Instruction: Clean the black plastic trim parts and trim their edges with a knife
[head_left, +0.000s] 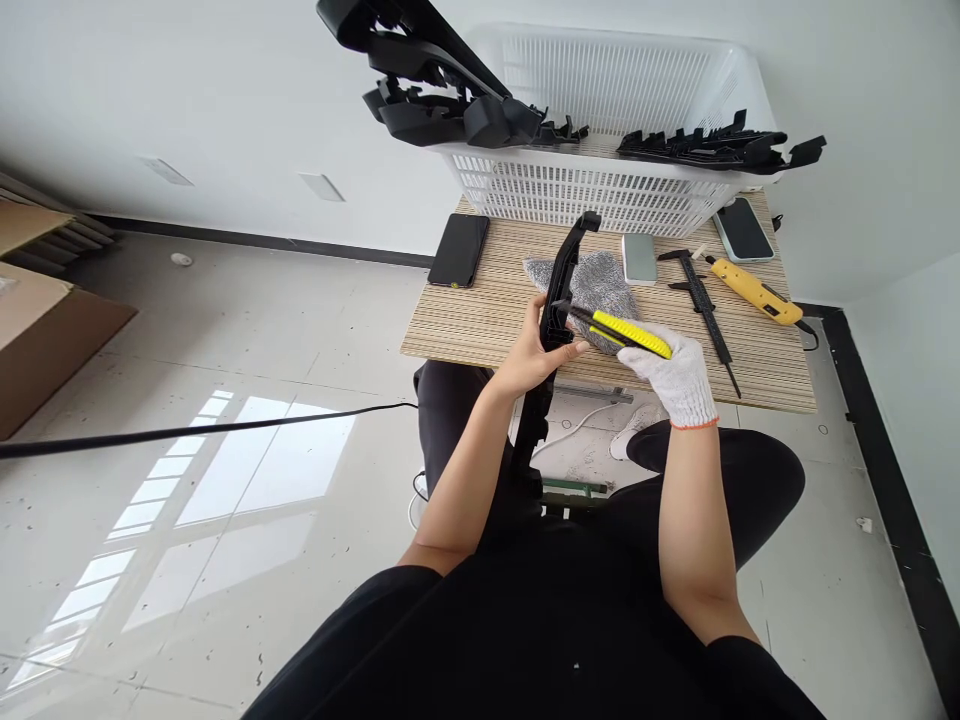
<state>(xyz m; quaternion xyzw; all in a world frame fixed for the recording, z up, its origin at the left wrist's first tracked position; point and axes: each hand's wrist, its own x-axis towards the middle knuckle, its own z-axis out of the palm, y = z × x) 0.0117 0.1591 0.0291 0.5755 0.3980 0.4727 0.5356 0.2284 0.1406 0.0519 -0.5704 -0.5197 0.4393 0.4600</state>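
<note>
My bare left hand (531,358) is closed around a long, curved black plastic part (564,268), held upright over the table's front edge. The part's lower end reaches down between my legs. In my right hand (675,372), which wears a white knit glove with an orange cuff, is a yellow and black utility knife (631,333). The knife points left, its tip at the part just above my left fingers; whether it touches cannot be told. Behind the part, a grey cloth (602,285) lies crumpled on the wood-grain table (499,325).
A white plastic basket (577,190) at the table's back holds several black plastic parts (480,115). A dark phone (459,250) lies left; a small grey-green block (639,259), black caliper (702,300), yellow corded tool (754,291) and another phone (742,230) lie right. A cable (225,428) crosses at left.
</note>
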